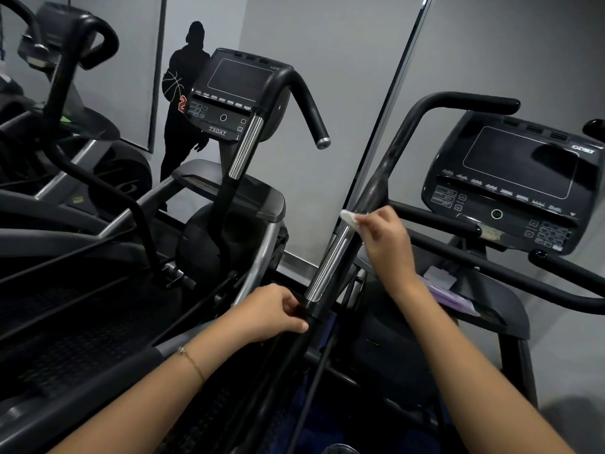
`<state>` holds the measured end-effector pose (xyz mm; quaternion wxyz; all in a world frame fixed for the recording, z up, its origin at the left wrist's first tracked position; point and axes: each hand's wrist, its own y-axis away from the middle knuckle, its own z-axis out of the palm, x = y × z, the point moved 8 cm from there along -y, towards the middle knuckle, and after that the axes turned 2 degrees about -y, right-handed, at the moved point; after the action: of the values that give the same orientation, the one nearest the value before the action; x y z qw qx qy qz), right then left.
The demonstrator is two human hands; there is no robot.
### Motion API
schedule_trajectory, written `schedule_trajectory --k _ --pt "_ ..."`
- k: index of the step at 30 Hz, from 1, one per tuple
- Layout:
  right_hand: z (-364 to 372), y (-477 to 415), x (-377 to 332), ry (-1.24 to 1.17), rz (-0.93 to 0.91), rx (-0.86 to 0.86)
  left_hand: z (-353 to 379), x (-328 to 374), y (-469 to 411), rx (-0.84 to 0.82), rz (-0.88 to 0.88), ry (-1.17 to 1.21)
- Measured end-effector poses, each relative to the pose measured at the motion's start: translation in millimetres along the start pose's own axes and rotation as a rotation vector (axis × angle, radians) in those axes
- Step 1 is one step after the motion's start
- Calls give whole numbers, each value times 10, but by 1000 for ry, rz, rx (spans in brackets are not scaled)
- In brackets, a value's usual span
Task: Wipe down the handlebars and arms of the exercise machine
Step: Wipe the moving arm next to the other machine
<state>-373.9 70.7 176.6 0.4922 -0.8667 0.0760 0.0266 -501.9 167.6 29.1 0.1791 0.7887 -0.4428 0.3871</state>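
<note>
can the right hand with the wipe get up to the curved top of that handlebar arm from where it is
Probably yes. The right hand presses the white wipe on the handlebar arm, and the bar above looks bare up to the curved top; reach is uncertain.

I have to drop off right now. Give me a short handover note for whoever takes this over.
Left hand: closed around the lower black part of the machine arm, just below the chrome grip.
Right hand: pinching a white wipe against that arm, just above the chrome grip.
Done: cannot be told from this view.
Left: upper arm and curved handlebar above the wipe; chrome grip; the crossbars on the right.
</note>
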Motion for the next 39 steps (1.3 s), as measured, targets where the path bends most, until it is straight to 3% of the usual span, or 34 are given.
schedule_trajectory --k 5,13,16,19,23,27,30,33,39 --pt "-12 118 27 92 -141 -23 -268 606 -145 224 116 -114" --pt "-53 -664 395 -14 84 44 -427 1386 -650 456 237 -127" --pt "-86 -554 406 -19 30 65 -450 1451 -781 479 231 -164" --pt "-81 -299 353 -71 -56 -22 -452 1403 -874 484 216 -170" --pt "-81 -631 548 -129 53 -118 -475 1400 -964 466 191 -174" --pt "-122 -792 721 -44 130 -32 -472 1385 -979 465 192 -155" --pt "-83 -445 476 43 -55 17 -462 1401 -956 466 213 -159" --pt "-17 -223 302 66 -174 -62 -452 1424 -961 457 234 -165" --pt "-82 -739 649 -26 216 -70 -457 1397 -950 433 164 -136"
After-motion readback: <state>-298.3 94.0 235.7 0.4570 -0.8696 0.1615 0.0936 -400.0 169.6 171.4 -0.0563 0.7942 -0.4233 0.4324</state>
